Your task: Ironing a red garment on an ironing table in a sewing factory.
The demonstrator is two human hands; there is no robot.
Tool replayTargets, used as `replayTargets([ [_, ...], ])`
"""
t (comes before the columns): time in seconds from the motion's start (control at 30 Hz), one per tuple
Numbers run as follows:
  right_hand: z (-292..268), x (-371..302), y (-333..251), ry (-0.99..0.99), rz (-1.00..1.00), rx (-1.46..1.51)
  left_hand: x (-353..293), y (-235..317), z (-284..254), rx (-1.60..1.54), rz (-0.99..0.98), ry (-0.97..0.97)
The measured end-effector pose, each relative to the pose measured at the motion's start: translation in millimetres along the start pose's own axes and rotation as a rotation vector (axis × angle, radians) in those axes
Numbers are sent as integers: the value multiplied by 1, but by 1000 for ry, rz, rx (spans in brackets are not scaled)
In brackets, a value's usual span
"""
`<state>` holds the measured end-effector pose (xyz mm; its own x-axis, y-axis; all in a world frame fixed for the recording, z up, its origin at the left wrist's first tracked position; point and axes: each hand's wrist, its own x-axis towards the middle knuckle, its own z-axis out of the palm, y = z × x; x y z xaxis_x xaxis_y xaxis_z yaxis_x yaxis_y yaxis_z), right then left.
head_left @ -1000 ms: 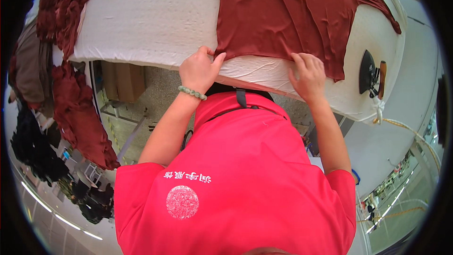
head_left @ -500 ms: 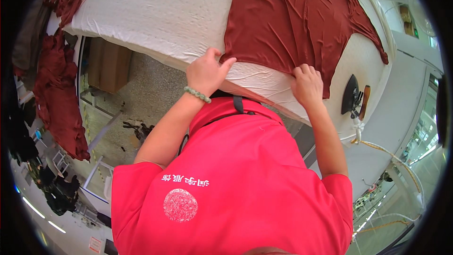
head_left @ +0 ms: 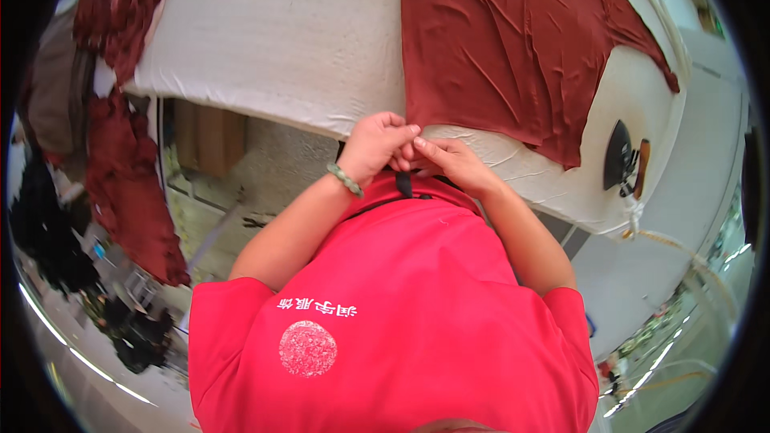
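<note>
A dark red garment (head_left: pixel 497 48) with a sleeve stretched to the right lies spread on the white padded ironing table (head_left: pixel 281 40). My left hand (head_left: pixel 377 146), with a beaded bracelet at the wrist, is closed at the garment's near left corner, fingers bent and thumb pressed in. My right hand (head_left: pixel 453 162) meets it there, thumb and fingers pinched together. The fingers hide what the right one pinches. An iron (head_left: pixel 618 156) with a wooden handle stands on the table to the right of the garment.
More dark red garments (head_left: pixel 132 184) hang off the table's far left side, beside dark clothes (head_left: pixel 52 224). A cardboard box (head_left: pixel 210 140) sits under the table. The iron's cord (head_left: pixel 662 239) runs off to the right.
My right hand has left the hem's right part and moved left to meet my left hand, which has shifted slightly right and nearer me. The garment's left edge hangs straighter.
</note>
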<state>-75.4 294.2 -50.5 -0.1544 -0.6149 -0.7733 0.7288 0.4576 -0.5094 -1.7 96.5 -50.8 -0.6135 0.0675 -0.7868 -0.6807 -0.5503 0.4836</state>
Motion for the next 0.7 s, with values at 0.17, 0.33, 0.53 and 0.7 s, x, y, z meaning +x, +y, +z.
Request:
replayTargets([
  [0.17, 34, 18, 9, 249, -195, 588, 18, 37, -21, 132, -151, -171],
  [0.33, 74, 19, 4, 439, -287, 987, 75, 113, -41, 629, 247, -160],
  [0.53, 64, -10, -23, 813, -519, 885, 227, 280, -19, 359, 37, -227],
  [0.7, 79, -6, -12, 1086, -576, 928, 198, 309, 25, 429, 469, -311],
])
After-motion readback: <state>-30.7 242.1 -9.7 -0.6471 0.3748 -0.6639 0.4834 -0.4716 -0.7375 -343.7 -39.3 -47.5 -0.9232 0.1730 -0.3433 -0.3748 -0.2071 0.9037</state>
